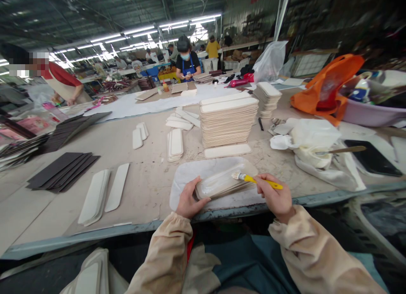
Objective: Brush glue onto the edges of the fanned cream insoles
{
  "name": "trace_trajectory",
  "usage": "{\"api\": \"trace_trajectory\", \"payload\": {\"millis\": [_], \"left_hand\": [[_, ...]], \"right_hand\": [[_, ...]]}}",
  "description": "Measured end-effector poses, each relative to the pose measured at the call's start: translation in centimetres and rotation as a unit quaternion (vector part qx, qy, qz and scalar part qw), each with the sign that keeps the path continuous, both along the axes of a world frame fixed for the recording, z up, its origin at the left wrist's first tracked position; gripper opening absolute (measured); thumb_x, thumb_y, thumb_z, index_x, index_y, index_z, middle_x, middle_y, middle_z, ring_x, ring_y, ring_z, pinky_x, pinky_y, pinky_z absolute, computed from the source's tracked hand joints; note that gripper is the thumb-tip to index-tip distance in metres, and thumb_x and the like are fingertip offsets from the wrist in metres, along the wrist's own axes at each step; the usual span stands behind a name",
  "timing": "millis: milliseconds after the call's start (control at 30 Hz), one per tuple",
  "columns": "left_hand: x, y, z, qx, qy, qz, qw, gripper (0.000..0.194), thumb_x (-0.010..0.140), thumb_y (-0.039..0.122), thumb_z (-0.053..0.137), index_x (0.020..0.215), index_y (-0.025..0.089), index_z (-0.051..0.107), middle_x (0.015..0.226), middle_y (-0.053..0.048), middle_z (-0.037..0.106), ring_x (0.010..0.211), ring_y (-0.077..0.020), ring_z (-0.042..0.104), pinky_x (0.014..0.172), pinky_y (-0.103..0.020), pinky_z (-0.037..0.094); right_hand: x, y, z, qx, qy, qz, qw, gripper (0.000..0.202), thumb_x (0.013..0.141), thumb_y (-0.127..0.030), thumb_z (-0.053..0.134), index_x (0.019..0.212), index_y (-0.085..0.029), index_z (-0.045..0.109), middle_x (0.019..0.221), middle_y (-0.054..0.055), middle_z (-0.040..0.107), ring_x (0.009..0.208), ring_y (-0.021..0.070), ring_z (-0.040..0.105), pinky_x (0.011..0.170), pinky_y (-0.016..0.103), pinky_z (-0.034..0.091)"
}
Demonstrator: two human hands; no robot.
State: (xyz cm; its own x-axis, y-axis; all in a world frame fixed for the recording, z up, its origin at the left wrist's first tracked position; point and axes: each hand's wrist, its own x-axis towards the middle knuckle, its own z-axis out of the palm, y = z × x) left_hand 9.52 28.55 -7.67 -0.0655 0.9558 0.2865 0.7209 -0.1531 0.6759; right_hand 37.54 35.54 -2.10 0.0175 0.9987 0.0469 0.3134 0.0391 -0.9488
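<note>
Left hand (pixel 190 200): curled round the left end of the pile of strips (pixel 218 182), thumb along its near side, fingers at the end; the grip looks light and steadying.
Right hand (pixel 274 195): closed round the yellow handle of the brush (pixel 250 178), over the near edge of the table (pixel 142 192).
Pile: lies on a white sheet (pixel 179 180) by the table's near edge, between the two hands; it reaches rightward from the left hand, its top strip shiny under the bristles.
Brush against grip: the bristles point left, away from the right hand, and the handle's tail sticks out past the fingers on the right; the tip is at the top strip, though firm contact is hard to tell.
Handling of strips: probably light, thin and fairly stiff; the shiny face is likely wet and slippery, so the dry sides and ends seem the best hold.
Handling of brush: likely light, with a rigid handle and soft bristles; best taken mid-handle, clear of the bristles.
Nearby: the tall stack (pixel 228 125) stands toward the far edge beyond the sheet, one loose strip (pixel 227 151) at its foot; a flat stick (pixel 347 150) lies toward the right.
</note>
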Motion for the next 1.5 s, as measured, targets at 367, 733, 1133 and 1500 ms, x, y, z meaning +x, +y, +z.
{"api": "trace_trajectory", "payload": {"millis": [367, 733, 1133, 1500], "left_hand": [[0.0, 0.0, -0.1, -0.005, 0.004, -0.003, 1.000, 0.072, 0.069, 0.045, 0.070, 0.131, 0.018, 0.045, 0.129, -0.013, 0.054, 0.120, -0.0296, 0.050, 0.103, -0.048, 0.040], [0.0, 0.1, -0.1, -0.002, 0.001, -0.003, 1.000, 0.070, 0.070, 0.045, 0.070, 0.129, 0.018, 0.046, 0.130, -0.013, 0.053, 0.122, -0.0293, 0.049, 0.104, -0.047, 0.039], [0.0, 0.1, 0.3, -0.008, 0.014, -0.002, 1.000, 0.069, 0.071, 0.046, 0.069, 0.129, 0.018, 0.046, 0.129, -0.013, 0.054, 0.120, -0.0281, 0.049, 0.104, -0.046, 0.040], [-0.1, 0.1, 0.0, -0.007, 0.012, -0.002, 1.000, 0.068, 0.071, 0.046, 0.069, 0.130, 0.018, 0.046, 0.129, -0.012, 0.054, 0.121, -0.0270, 0.049, 0.104, -0.043, 0.040]], "right_hand": [[0.0, 0.0, 0.0, 0.042, 0.068, -0.042, 0.996, 0.031, 0.078, -0.049, 0.058, 0.074, -0.018, 0.060, 0.053, -0.002, 0.051, 0.046, 0.0110, 0.044, 0.047, 0.024, 0.038], [-0.1, 0.3, -0.6, 0.031, 0.042, -0.024, 0.998, 0.035, 0.078, -0.052, 0.058, 0.078, -0.017, 0.061, 0.053, -0.002, 0.051, 0.047, 0.0117, 0.045, 0.047, 0.025, 0.039], [0.0, 0.2, -0.6, 0.034, 0.040, -0.039, 0.998, 0.034, 0.079, -0.050, 0.057, 0.079, -0.016, 0.061, 0.054, -0.001, 0.052, 0.048, 0.0115, 0.046, 0.047, 0.024, 0.040], [0.2, 0.3, -0.9, 0.037, 0.030, -0.039, 0.998, 0.031, 0.080, -0.047, 0.057, 0.079, -0.017, 0.061, 0.054, -0.002, 0.053, 0.047, 0.0107, 0.046, 0.048, 0.023, 0.040]]}}
